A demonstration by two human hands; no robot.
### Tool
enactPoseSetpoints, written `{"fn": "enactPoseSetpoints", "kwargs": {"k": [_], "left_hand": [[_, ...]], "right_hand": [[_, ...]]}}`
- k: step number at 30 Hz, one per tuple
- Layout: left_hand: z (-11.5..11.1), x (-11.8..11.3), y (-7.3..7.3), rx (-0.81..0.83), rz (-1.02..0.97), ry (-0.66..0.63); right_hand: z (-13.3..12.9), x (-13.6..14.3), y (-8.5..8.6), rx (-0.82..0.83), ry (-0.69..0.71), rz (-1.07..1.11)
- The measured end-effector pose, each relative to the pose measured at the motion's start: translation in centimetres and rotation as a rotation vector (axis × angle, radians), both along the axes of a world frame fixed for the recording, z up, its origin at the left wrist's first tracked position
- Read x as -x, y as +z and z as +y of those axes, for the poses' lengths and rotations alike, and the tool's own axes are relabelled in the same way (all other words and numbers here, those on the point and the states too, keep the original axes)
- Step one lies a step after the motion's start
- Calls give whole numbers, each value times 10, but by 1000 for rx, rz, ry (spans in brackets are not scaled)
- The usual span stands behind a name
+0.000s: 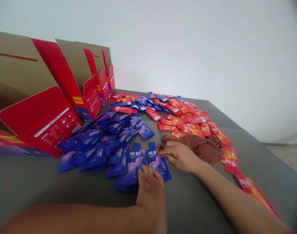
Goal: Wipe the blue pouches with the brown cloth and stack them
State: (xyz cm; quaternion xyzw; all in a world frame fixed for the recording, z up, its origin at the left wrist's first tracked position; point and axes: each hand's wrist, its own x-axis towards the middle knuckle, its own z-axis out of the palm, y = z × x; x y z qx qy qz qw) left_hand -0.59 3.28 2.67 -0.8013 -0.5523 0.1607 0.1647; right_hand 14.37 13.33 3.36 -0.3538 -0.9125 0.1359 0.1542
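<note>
Beside brown cloth (pixel 204 148), blue pouch (pixel 162 166), neck (pixel 151 145) forward, axis slightly leftward.

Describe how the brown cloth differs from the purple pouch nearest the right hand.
The brown cloth is crumpled; the purple pouch lies flat. The cloth looks plain, whereas the pouch carries white lettering and round shapes. The right hand pinches the cloth's edge; the left hand overlaps the pouch.

A lone head-worn camera looks forward and down across a gray counter (pixel 194 201) toward a pale wall (pixel 187 42), the wearer's left hand (pixel 150 186) and right hand (pixel 180 156) near, in the frame's lower middle.
</note>
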Motion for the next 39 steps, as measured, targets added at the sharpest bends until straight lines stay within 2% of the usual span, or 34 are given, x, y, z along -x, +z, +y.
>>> {"fn": "enactPoseSetpoints", "kwargs": {"k": [4,11,14,18,20,28,36,39], "left_hand": [[-1,0,-6,-45,-5,-4],[-1,0,-5,-9,-53,14],[-1,0,-3,12,-42,12],[-3,1,-5,-36,-33,-1],[-3,1,-7,-55,-34,0],[-2,-1,-8,-59,-66,-5],[0,1,1,3,-70,17],[1,3,6,61,-118,32]], "right_hand": [[3,-5,2,-26,-8,-25],[-29,21,16,34,141,-44],[-20,15,12,35,112,-21],[1,-3,3,11,21,0],[3,-5,2,2,10,0],[-28,22,16,49,145,-39],[10,-5,0,-31,-23,-38],[18,-10,-4,-36,-94,32]]}}
